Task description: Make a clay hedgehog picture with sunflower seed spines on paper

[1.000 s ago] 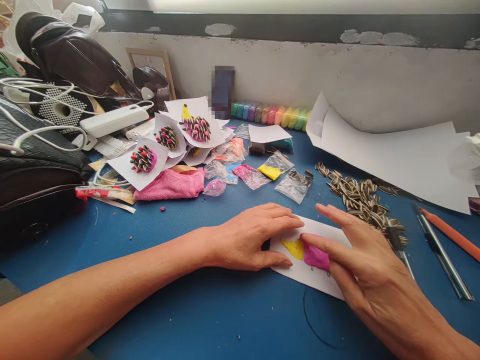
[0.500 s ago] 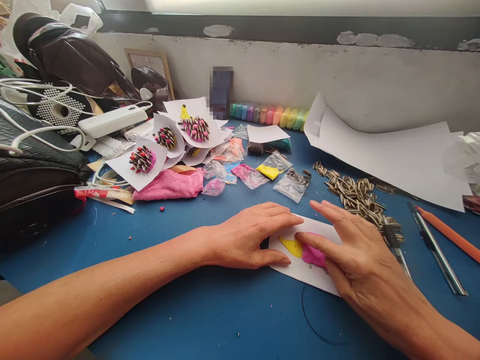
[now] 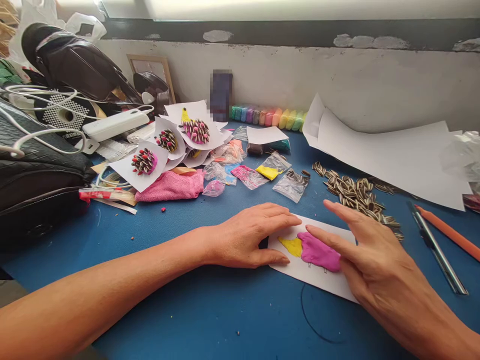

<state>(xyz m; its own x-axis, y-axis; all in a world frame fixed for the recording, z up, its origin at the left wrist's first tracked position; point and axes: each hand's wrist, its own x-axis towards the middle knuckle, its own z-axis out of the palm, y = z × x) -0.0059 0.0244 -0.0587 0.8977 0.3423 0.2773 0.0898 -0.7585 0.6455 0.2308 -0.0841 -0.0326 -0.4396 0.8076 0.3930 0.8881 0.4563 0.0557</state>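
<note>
A white paper card (image 3: pixel 300 275) lies on the blue table, with a flat yellow clay patch (image 3: pixel 291 246) joined to a larger magenta clay patch (image 3: pixel 320 252). Small drawn feet show below the magenta clay. My left hand (image 3: pixel 255 236) rests on the card's left end, thumb and fingers apart. Over the card's right side is my right hand (image 3: pixel 369 255), its fingers spread and nothing held in them. Its thumb is by the right edge of the magenta clay; whether it touches I cannot tell. Behind it lies a pile of striped sunflower seeds (image 3: pixel 354 195).
Finished-looking seed-and-clay cards (image 3: pixel 144 164) lie at the back left beside a pink cloth (image 3: pixel 170 186). Small clay bags (image 3: pixel 268 172) and a row of coloured clay packs (image 3: pixel 268 116) lie behind. Pens (image 3: pixel 438 252) and white sheets (image 3: pixel 386 155) are right; a black bag (image 3: pixel 41 185) is left.
My right hand has moved right, off the middle of the clay, uncovering more of the magenta patch. My left hand stays on the card.
</note>
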